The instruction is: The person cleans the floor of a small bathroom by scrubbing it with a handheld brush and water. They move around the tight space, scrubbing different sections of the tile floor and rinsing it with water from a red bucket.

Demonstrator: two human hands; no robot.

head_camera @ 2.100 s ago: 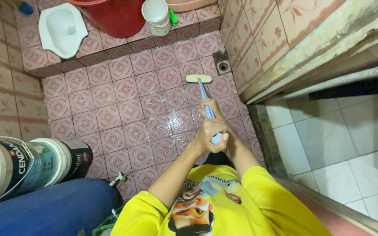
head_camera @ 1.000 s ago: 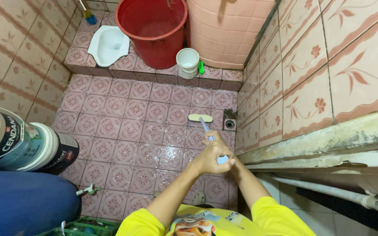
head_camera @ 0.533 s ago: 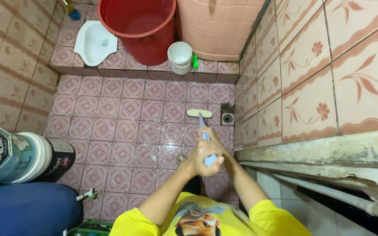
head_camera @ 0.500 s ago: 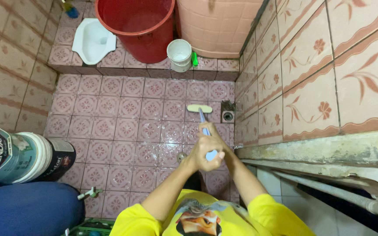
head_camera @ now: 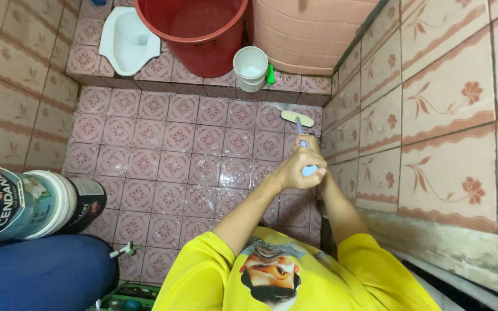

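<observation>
Scrubbing underway: left hand (head_camera: 292, 170) and right hand (head_camera: 312, 151) both clenched on blue-handled floor brush (head_camera: 298, 123), head down on wet, streaky pink floor tiles (head_camera: 174, 138) near wall; far tiles look unscrubbed.

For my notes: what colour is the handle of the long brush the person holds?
Light blue, seen in the head view: the brush handle.

white-and-navy labelled tubs (head_camera: 24, 201), lower left
</observation>
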